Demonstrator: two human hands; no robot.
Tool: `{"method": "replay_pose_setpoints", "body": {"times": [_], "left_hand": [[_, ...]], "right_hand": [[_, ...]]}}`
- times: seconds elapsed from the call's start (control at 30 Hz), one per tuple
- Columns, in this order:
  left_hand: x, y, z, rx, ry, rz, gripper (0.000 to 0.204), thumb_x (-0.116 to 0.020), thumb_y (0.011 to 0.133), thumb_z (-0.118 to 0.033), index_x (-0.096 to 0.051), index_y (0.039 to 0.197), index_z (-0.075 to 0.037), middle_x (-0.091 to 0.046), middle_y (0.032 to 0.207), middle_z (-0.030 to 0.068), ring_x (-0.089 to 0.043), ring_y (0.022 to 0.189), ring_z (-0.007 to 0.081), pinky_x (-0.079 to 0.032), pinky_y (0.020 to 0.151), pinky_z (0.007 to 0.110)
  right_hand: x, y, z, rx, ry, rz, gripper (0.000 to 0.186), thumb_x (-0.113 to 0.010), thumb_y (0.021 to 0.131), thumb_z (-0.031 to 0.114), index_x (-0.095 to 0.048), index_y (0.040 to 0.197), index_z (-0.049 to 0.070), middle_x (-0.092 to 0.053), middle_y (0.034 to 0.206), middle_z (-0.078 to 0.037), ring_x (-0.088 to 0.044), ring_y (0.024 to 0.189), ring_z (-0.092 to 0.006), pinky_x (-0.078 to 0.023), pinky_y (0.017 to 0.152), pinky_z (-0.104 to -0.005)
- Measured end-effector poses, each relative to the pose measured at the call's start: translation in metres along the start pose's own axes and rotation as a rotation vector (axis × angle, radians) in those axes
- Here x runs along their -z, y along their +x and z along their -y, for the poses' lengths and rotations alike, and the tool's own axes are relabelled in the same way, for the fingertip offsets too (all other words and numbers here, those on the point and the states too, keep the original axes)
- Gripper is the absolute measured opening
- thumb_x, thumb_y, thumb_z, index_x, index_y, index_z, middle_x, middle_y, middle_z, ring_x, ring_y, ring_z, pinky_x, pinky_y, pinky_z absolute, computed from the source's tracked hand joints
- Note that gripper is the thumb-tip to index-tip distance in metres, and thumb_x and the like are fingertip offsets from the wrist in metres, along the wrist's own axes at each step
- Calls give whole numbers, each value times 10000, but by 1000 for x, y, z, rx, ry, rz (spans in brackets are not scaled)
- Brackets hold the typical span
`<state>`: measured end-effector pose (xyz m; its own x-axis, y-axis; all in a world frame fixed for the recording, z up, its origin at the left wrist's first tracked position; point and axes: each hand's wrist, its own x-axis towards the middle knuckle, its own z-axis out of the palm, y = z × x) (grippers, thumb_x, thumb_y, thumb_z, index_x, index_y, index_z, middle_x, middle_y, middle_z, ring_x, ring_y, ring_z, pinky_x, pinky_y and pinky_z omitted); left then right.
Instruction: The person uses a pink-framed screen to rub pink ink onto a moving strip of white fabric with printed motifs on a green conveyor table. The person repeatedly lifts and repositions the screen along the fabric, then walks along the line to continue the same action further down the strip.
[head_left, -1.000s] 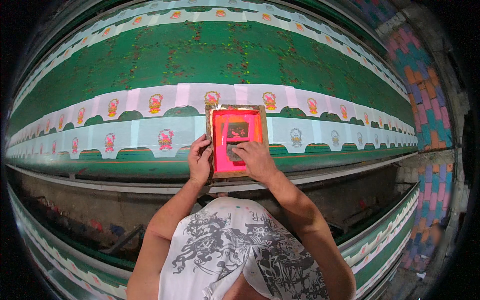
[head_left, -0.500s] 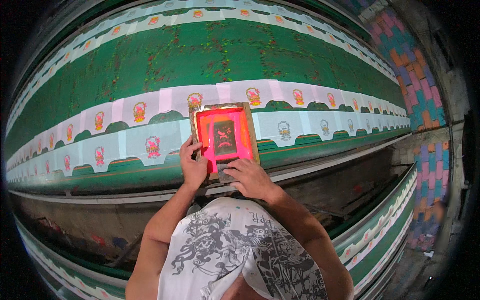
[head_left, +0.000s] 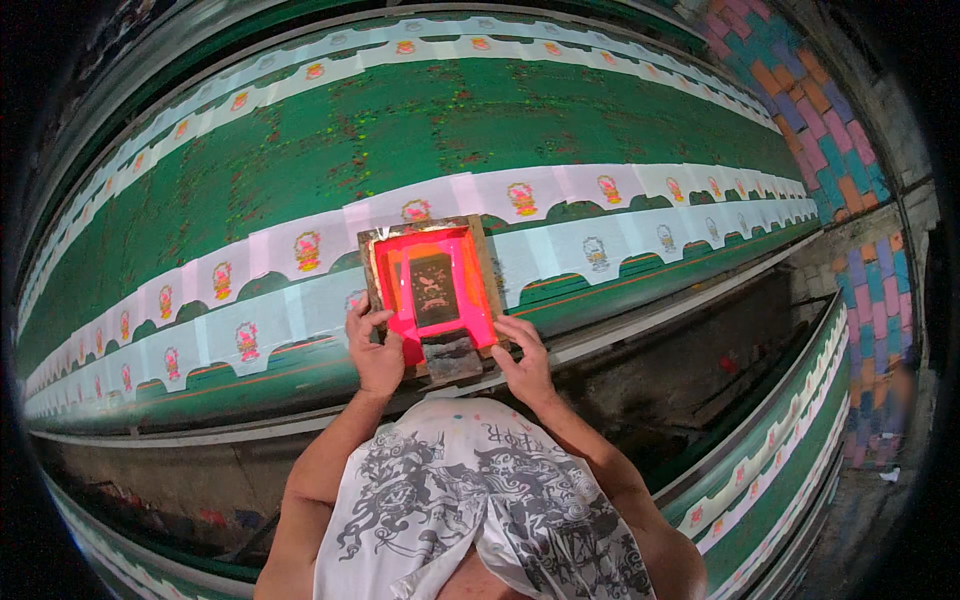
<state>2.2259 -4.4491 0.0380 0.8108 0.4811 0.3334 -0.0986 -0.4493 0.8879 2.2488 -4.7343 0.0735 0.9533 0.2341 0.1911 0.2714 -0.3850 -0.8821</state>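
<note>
With fingers of left hand (head_left: 379,366) and right hand (head_left: 527,372) pinching wooden screen-printing frame (head_left: 488,268) by opposite sides, flanking grey squeegee (head_left: 453,361)

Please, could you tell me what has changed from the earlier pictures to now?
The right hand has let go of the scraper and moved right, to the frame's near right corner. The scraper came toward the person and now rests at the frame's near edge. The frame seems shifted slightly left against the prints. The left hand stayed at its left edge.
</note>
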Motion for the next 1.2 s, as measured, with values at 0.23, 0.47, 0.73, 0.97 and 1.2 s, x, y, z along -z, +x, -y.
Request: {"method": "replay_pose_setpoints", "body": {"times": [0.23,0.47,0.73,0.97,1.2], "left_hand": [[-99,-18,-20,72,-125,-16,324,-780,815,98,-758,1101,-52,-624,1529,235,-575,1460,368,-458,1207,461],[-117,-24,-24,99,-82,4,343,-763,835,118,-735,1131,-52,-609,1570,221,-613,1429,331,-474,1197,436],[-115,-24,-28,171,-181,21,377,-707,810,137,-730,1135,-53,-611,1547,236,-596,1455,340,-462,1213,432],[-113,-24,-27,135,-91,30,358,-717,801,130,-749,1107,-51,-604,1564,248,-593,1464,351,-461,1219,429],[-114,-25,-25,199,-107,19,402,-748,789,107,-769,1155,-60,-601,1574,243,-574,1483,361,-438,1244,441]], "right_hand": [[93,16,-43,19,-3,33,446,-784,944,43,-714,1383,21,-662,1476,-194,-607,1406,-361,-466,1200,-469],[129,25,-51,89,-22,130,441,-791,942,45,-714,1375,26,-644,1485,-175,-600,1404,-375,-469,1196,-478],[114,36,-23,471,-265,371,474,-852,905,183,-721,1346,71,-637,1455,-142,-590,1391,-385,-495,1143,-515],[88,68,-4,618,-494,655,487,-784,851,160,-725,1313,20,-700,1255,-144,-668,1219,-360,-543,1054,-497],[90,164,8,441,-344,940,346,-685,873,22,-779,1204,60,-753,1151,-198,-706,1149,-397,-558,1052,-518]]}}
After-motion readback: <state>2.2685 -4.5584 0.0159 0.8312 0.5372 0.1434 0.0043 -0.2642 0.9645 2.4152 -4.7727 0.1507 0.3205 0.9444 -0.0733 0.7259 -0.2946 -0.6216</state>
